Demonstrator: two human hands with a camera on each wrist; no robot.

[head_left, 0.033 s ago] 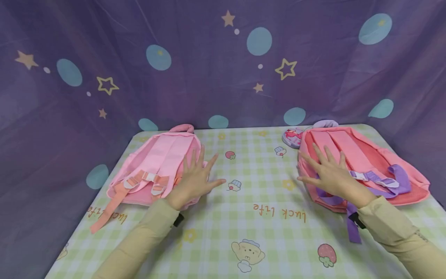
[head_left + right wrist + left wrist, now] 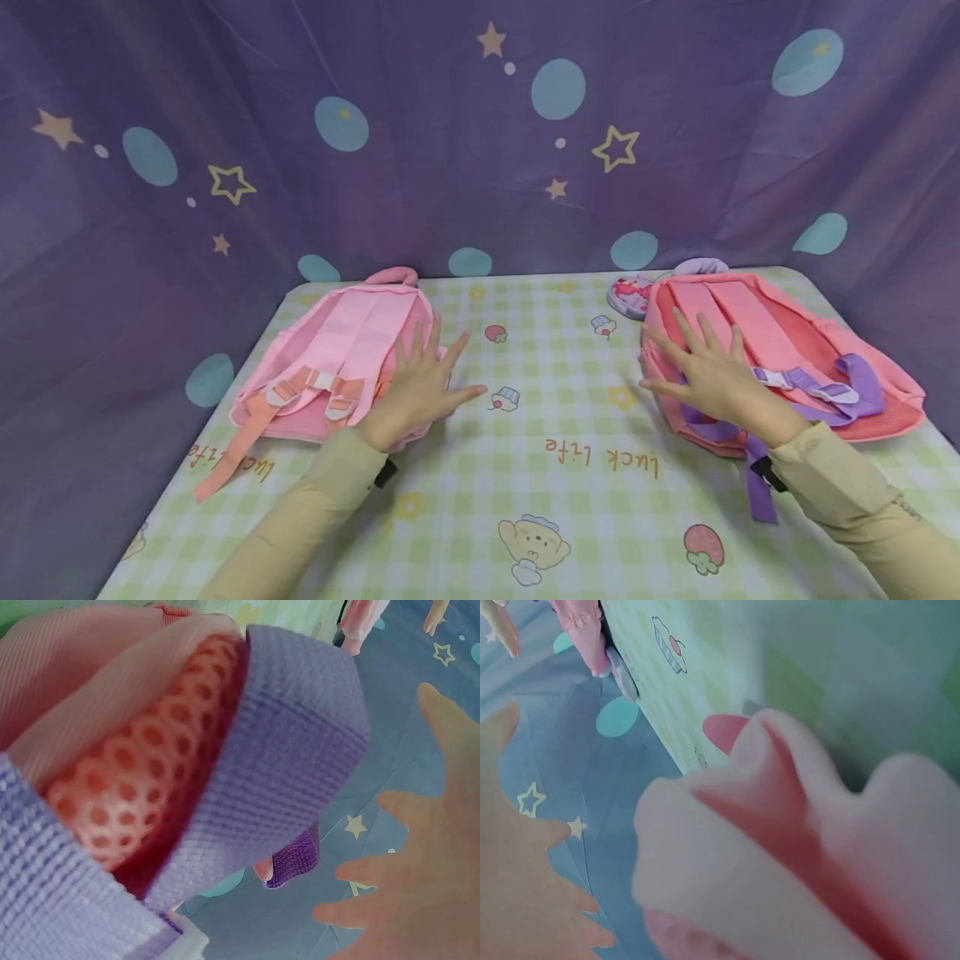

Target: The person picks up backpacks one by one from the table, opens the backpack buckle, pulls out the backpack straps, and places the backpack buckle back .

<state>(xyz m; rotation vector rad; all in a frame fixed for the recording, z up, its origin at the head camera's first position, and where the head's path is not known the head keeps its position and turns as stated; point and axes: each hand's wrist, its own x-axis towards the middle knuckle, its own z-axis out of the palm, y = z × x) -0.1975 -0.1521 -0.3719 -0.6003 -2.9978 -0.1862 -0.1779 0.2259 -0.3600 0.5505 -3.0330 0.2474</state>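
Two small backpacks lie on the table with their shoulder straps facing up. On the left is a light pink backpack (image 2: 352,317) with orange webbing and a white buckle. My left hand (image 2: 420,387), fingers spread, hovers over its right edge. The coral backpack (image 2: 757,308) on the right has purple webbing (image 2: 862,387) and a lilac top handle. Above its left side my right hand (image 2: 708,371) is held with fingers spread. Neither hand holds anything. Close up in the right wrist view are a purple strap (image 2: 277,727) and coral mesh.
A small round pouch (image 2: 630,296) with a pink picture sits by the coral backpack's top left. The table (image 2: 525,467) wears a green checked cloth with printed cupcakes and strawberries. Behind it hangs a purple curtain (image 2: 450,167) with stars and blue ovals.
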